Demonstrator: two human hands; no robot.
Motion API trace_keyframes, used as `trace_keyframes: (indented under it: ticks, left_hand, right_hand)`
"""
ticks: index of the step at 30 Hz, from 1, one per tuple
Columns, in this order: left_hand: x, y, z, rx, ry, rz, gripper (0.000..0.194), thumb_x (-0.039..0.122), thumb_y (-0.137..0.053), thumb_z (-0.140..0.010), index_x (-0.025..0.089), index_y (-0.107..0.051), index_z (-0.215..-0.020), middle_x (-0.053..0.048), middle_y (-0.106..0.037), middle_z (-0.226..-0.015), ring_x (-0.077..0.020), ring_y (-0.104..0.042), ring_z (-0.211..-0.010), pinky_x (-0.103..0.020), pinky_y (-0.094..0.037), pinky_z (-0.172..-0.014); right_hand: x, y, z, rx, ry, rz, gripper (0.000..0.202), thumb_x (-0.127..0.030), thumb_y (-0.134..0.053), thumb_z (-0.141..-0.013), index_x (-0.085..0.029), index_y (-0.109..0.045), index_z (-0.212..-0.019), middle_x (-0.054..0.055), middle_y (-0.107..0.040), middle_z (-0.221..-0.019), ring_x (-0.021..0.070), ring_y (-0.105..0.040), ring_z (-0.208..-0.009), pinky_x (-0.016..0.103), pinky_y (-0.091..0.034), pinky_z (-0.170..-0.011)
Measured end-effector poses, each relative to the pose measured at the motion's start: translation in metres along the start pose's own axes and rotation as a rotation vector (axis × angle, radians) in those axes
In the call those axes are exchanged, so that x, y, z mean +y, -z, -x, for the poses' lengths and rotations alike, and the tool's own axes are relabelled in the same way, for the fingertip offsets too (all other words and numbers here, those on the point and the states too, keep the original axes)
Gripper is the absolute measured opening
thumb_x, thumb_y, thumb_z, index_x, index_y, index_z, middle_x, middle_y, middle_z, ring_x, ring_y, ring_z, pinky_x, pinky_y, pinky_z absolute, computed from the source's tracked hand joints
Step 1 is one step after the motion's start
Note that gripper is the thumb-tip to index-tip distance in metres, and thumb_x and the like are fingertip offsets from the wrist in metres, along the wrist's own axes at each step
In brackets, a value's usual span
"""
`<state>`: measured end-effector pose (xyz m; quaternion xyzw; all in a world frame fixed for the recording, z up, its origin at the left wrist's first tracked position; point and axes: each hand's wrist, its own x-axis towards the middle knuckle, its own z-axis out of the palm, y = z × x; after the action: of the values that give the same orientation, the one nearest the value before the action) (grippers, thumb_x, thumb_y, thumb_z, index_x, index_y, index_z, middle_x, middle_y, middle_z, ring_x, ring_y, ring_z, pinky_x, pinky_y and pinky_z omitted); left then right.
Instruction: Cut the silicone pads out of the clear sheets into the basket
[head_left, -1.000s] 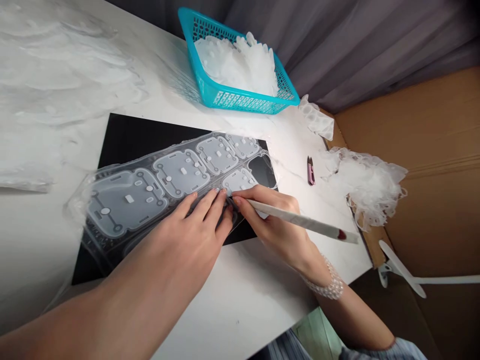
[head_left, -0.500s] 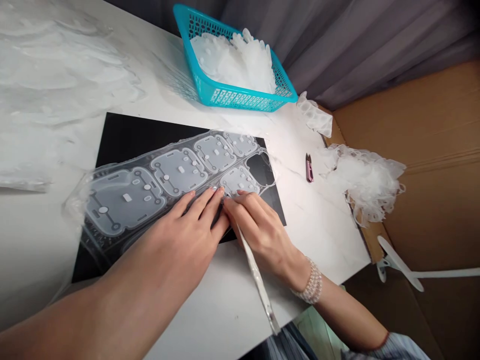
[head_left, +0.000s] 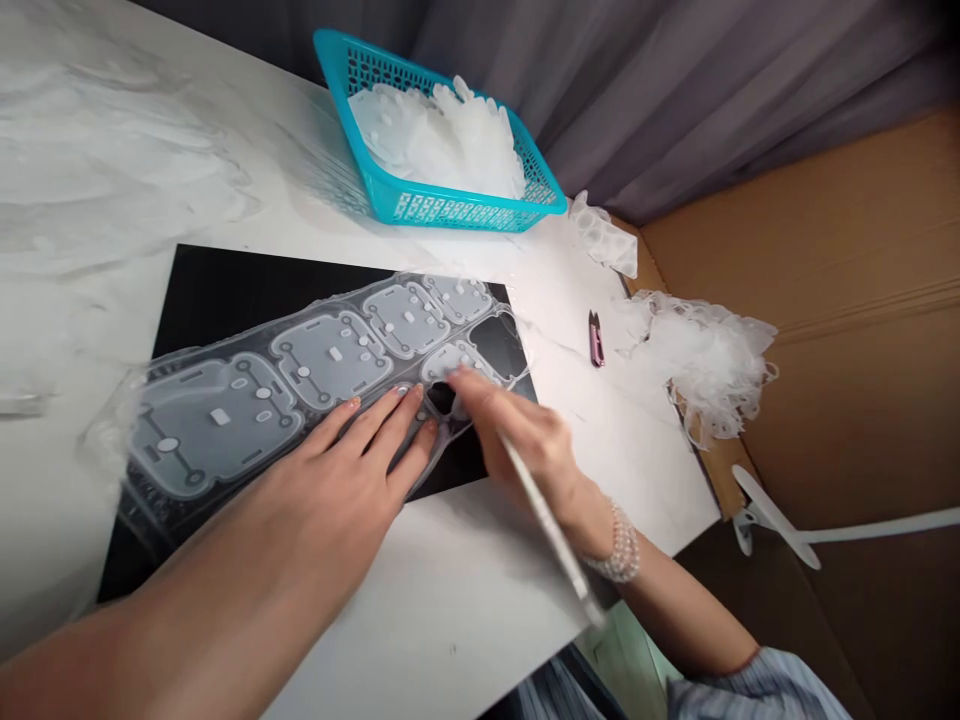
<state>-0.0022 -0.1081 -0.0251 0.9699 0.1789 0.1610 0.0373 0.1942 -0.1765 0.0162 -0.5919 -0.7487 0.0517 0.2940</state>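
A translucent molded sheet [head_left: 330, 355] with rounded panels and small raised tabs lies across a black mat [head_left: 232, 290]. My left hand [head_left: 337, 490] rests flat on the sheet's near side, fingers spread. My right hand [head_left: 525, 440] is closed around a slender white stick-like tool [head_left: 551, 525], which slants back toward me; its working end is hidden. The right fingertips are at a small panel near the sheet's right end, their exact grip blurred. Black shows through an opening beside them and through a larger opening farther right.
Behind the mat stands a turquoise basket [head_left: 465, 210] holding whitish translucent pieces [head_left: 450, 135]. Purple thread snips [head_left: 596, 340] lie to the right, near a heap of clear scraps [head_left: 697, 350] by the cardboard [head_left: 810, 300]. More translucent sheets [head_left: 97, 150] cover the left of the table.
My right hand has lifted and turned, its fingertips now on a small panel. A black opening shows beside them. The tool has swung right, and the whole view has shifted slightly.
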Motion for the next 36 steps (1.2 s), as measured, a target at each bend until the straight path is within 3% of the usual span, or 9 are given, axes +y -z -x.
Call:
trace_keyframes:
  ticks: [5,9,13,16,19,23,25,30,36]
  left_hand:
    - [-0.009,0.010,-0.002,-0.027,-0.106,-0.022,0.056,0.006,-0.028,-0.085,0.008,-0.064,-0.128,-0.022,-0.059,-0.141,-0.0345,-0.060,-0.126,-0.050,-0.047,-0.099]
    - [-0.014,0.013,-0.001,-0.005,-0.099,0.032,0.055,0.007,-0.034,-0.082,0.010,-0.065,-0.127,-0.022,-0.059,-0.141,-0.0365,-0.062,-0.124,-0.050,-0.050,-0.095]
    - [-0.014,0.026,-0.016,-0.050,0.042,0.346,0.045,0.014,-0.045,-0.081,0.018,-0.071,-0.118,-0.016,-0.067,-0.133,-0.0367,-0.061,-0.124,-0.051,-0.052,-0.095]
    - [-0.014,0.042,-0.044,-0.114,0.362,0.848,0.027,0.024,-0.053,-0.080,0.019,-0.077,-0.090,-0.014,-0.077,-0.101,-0.0334,-0.067,-0.111,-0.041,-0.055,-0.090]
    - [-0.015,0.049,-0.074,-0.181,0.746,1.239,0.032,0.041,-0.052,-0.085,0.019,-0.075,-0.088,-0.009,-0.075,-0.088,-0.0262,-0.072,-0.087,-0.032,-0.058,-0.075]
    - [-0.017,0.038,-0.093,-0.283,1.082,1.730,0.052,0.061,-0.058,-0.083,0.013,-0.073,-0.095,-0.015,-0.077,-0.096,-0.0283,-0.073,-0.087,-0.037,-0.059,-0.077]
    - [-0.018,0.032,-0.095,-0.273,1.054,1.745,0.048,0.057,-0.066,-0.080,0.012,-0.074,-0.095,-0.015,-0.077,-0.098,-0.0277,-0.072,-0.094,-0.037,-0.057,-0.085]
    - [-0.017,0.028,-0.092,-0.331,0.911,1.571,0.032,0.045,-0.070,-0.082,0.019,-0.076,-0.100,-0.006,-0.079,-0.095,-0.0233,-0.071,-0.102,-0.032,-0.053,-0.092]
    - [-0.016,0.029,-0.093,-0.290,0.937,1.447,0.039,0.051,-0.075,-0.076,0.018,-0.078,-0.095,-0.007,-0.079,-0.091,-0.0257,-0.073,-0.094,-0.034,-0.056,-0.089]
  right_hand:
    - [0.048,0.042,-0.006,0.348,-0.508,-0.327,0.020,-0.029,-0.060,-0.098,-0.021,-0.072,-0.112,0.005,-0.076,-0.100,0.0184,-0.076,-0.090,0.031,-0.066,-0.081]
    - [0.077,0.067,-0.008,0.369,-0.798,-0.731,0.026,-0.040,-0.076,-0.085,-0.019,-0.073,-0.100,0.003,-0.076,-0.086,0.0178,-0.076,-0.082,0.030,-0.065,-0.079]
    - [0.069,0.065,-0.008,0.329,-0.774,-0.888,0.022,-0.038,-0.077,-0.086,-0.021,-0.075,-0.099,0.002,-0.076,-0.088,0.0166,-0.076,-0.083,0.030,-0.064,-0.085]
    - [0.049,0.062,-0.011,0.308,-0.694,-0.893,0.017,-0.037,-0.072,-0.091,-0.023,-0.076,-0.100,0.002,-0.076,-0.096,0.0177,-0.076,-0.087,0.033,-0.063,-0.088]
    - [0.023,0.066,-0.012,0.249,-0.567,-0.759,0.016,-0.034,-0.063,-0.097,-0.026,-0.076,-0.103,0.002,-0.076,-0.106,0.0199,-0.075,-0.096,0.035,-0.063,-0.090]
    - [-0.008,0.076,-0.010,-0.176,-0.264,-0.592,0.018,-0.028,-0.061,-0.098,-0.023,-0.074,-0.110,0.005,-0.076,-0.110,0.0209,-0.073,-0.103,0.030,-0.061,-0.090]
    - [-0.010,0.077,-0.011,-0.238,-0.267,-0.572,0.019,-0.033,-0.058,-0.099,-0.023,-0.073,-0.107,0.005,-0.077,-0.106,0.0200,-0.074,-0.099,0.029,-0.060,-0.086]
    - [0.018,0.058,-0.026,0.032,-0.724,-0.588,0.036,-0.046,-0.051,-0.101,-0.020,-0.052,-0.076,0.005,-0.075,-0.086,0.0182,-0.072,-0.083,0.031,-0.057,-0.078]
    - [0.041,0.016,-0.048,-0.011,-0.676,-0.847,0.056,-0.041,-0.077,-0.081,-0.022,-0.026,-0.066,-0.008,-0.036,-0.060,0.0089,-0.045,-0.059,0.023,-0.040,-0.058]
